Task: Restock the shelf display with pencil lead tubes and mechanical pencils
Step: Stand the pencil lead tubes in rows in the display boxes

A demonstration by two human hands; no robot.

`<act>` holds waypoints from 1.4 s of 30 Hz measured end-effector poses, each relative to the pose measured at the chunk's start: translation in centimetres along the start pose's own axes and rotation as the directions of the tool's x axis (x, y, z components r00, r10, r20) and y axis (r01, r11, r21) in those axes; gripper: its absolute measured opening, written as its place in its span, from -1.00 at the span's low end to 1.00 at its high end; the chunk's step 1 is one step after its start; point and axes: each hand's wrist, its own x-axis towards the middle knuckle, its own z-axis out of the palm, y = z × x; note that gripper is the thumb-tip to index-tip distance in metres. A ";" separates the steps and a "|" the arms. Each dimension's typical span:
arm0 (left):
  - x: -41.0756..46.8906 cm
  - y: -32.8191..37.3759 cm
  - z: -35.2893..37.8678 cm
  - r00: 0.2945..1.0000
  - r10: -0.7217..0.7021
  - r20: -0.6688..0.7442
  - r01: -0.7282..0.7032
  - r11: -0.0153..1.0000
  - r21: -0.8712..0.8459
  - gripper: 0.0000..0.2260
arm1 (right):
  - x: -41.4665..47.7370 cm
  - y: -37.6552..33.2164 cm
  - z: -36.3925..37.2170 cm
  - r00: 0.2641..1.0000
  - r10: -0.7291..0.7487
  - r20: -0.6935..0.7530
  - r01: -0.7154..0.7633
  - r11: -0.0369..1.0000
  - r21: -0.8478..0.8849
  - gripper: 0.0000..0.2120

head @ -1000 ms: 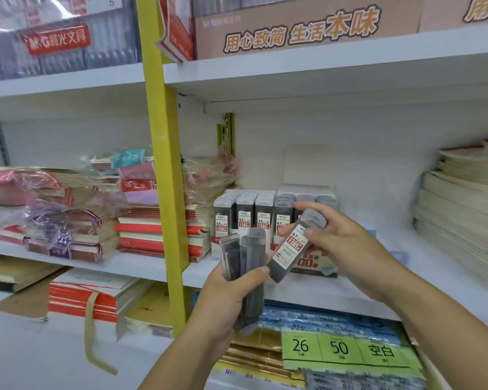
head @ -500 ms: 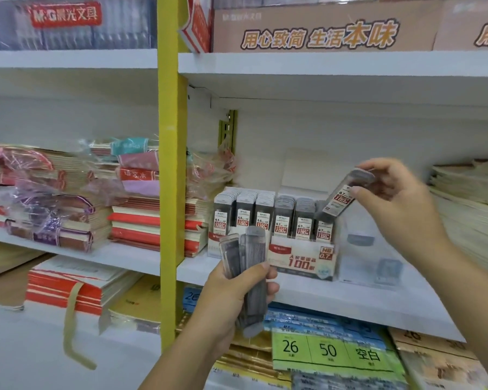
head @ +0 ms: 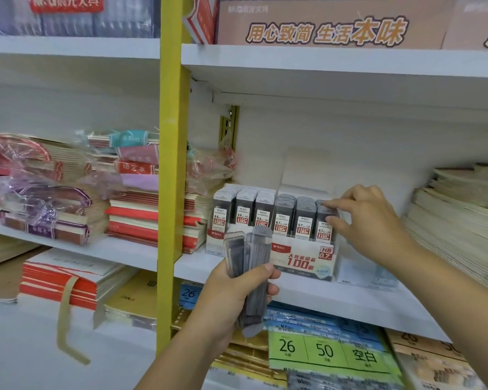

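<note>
White shelf, stationery aisle. Far left: notebooks in stacks, then yellow post.

Front of the shelf edge: left hand, fingers and thumb curled round several tubes. They stand upright, long axis vertical, caps up.

Just behind them on the shelf: display box, six columns of upright tubes, 0.5 at left, 0.7 at right.

At the rightmost 0.7 column: right hand, index on the cap and thumb on the face of the front tube, pinching it, other fingers curled. It stands in its column; whether fully seated, cannot tell.

Far right: paper stacks.

Judgement: next pick lies down and left of the right hand, near, in the left hand's grip. Axis matches the columns, so no turn is needed, only a carry across and a drop. The right hand is nearer the 0.7 columns.
</note>
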 end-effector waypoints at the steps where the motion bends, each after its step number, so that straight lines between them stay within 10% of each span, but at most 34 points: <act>1: -0.1 0.1 -0.1 1.000 -0.001 0.006 0.001 1.000 0.015 -0.80 | -0.5 -0.4 0.0 0.998 0.003 -0.063 -0.003 1.000 -0.012 -0.67; 4: -0.5 0.4 -0.1 0.999 -0.012 0.045 0.011 0.999 0.038 -0.72 | -2.8 -2.9 -0.5 0.956 0.035 -0.292 0.040 0.969 0.245 -0.74; 8: -1.0 0.6 0.4 0.995 -0.010 0.094 0.005 0.998 0.059 -0.84 | -5.0 -7.5 -0.1 0.987 -0.028 0.155 -0.100 0.648 0.755 -0.82; 18: -1.6 0.8 -0.2 0.981 -0.037 0.188 0.005 0.986 0.169 -0.68 | -5.7 -7.2 0.2 0.953 -0.092 0.289 -0.273 0.156 0.949 -0.90; 26: -1.7 0.7 -0.9 0.997 -0.042 0.070 0.026 0.975 0.221 -0.38 | -5.6 -5.3 -1.3 0.961 -0.022 0.277 -0.272 0.117 0.955 -0.64; 34: -1.2 0.4 -1.0 0.999 0.014 -0.037 -0.006 0.980 0.201 -0.74 | -5.6 -5.7 -0.8 0.947 0.069 0.315 -0.319 0.059 0.946 -0.79; 42: -0.9 0.3 -0.8 0.999 -0.011 -0.045 0.019 0.984 0.177 -0.78 | -4.5 -4.6 -2.2 0.969 0.240 -0.061 -0.037 0.383 0.923 -0.72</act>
